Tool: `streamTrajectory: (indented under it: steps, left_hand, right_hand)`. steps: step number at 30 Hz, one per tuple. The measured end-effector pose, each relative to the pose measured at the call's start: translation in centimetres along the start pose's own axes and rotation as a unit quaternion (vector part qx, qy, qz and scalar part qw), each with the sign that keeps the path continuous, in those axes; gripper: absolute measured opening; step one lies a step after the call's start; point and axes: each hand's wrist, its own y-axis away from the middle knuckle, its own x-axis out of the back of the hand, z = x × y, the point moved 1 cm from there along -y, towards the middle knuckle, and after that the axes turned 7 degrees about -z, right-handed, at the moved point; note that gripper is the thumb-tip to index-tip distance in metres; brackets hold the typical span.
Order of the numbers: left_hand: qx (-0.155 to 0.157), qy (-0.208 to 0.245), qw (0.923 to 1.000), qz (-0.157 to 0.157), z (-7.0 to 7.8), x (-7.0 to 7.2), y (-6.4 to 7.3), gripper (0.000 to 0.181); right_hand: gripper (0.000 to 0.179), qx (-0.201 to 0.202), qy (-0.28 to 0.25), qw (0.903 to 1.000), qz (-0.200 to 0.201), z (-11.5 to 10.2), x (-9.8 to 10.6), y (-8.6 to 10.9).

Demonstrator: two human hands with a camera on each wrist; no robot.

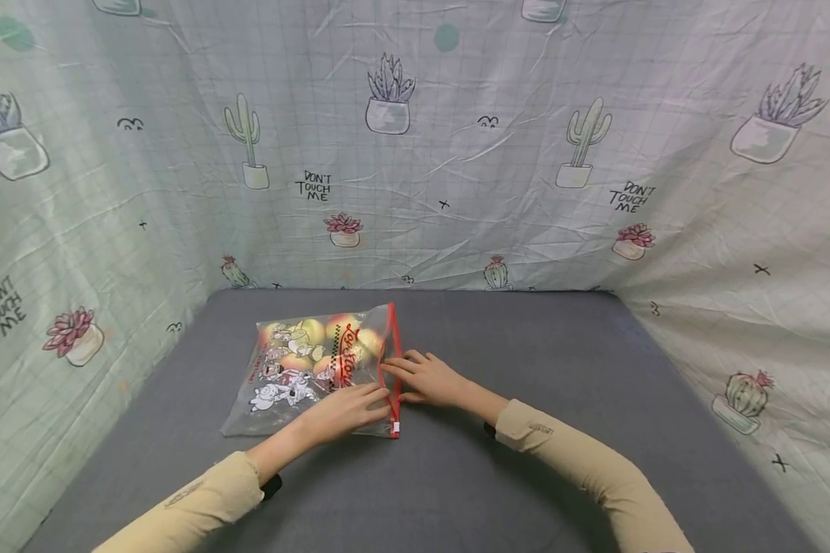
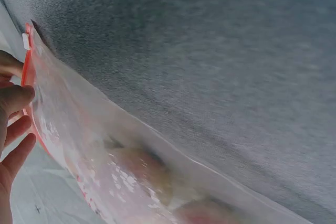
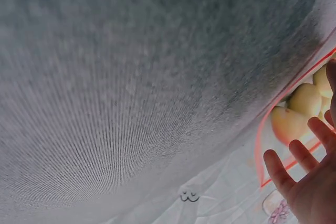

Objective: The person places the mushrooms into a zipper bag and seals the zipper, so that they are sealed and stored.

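A clear plastic zip bag [image 1: 238, 411] with a red-edged mouth and printed cartoon figures lies on the grey table. Several round yellow-and-red fruits [image 1: 311, 332] are inside it. The mouth faces right and gapes in the right wrist view, with fruits [image 3: 304, 99] showing through. My left hand [image 1: 342, 413] lies over the near part of the bag and pinches its red edge, thumb [image 2: 18, 98] against the rim. At the middle of the mouth, my right hand [image 1: 432, 378] touches the rim from the right, fingers [image 3: 278, 169] spread and fairly straight.
A white slider [image 1: 396, 427] sits at the near end of the red zip. The grey tabletop [image 1: 526, 346] extends around the bag. Cloth curtains [image 1: 443, 169] printed with potted cacti enclose the back and both sides.
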Motion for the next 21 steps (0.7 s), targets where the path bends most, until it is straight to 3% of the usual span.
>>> streamTrajectory:
  steps: [6,14,21]
  left_hand:
    - [0.003,0.009,0.9997,0.024,-0.2,-0.1,1.0,0.032]
    - [0.007,-0.007,0.9995,0.029,-0.2,0.3,2.2,0.03]
    - [0.011,-0.023,0.9992,0.032,0.0,0.6,2.9,0.023]
  right_hand:
    - [0.065,0.017,-0.011,0.9995,0.025,-0.5,0.6,0.6]
    - [0.064,0.027,0.005,0.9989,0.039,-1.4,1.4,1.2]
    - [0.06,0.068,0.044,0.9941,0.073,-2.4,1.7,1.9]
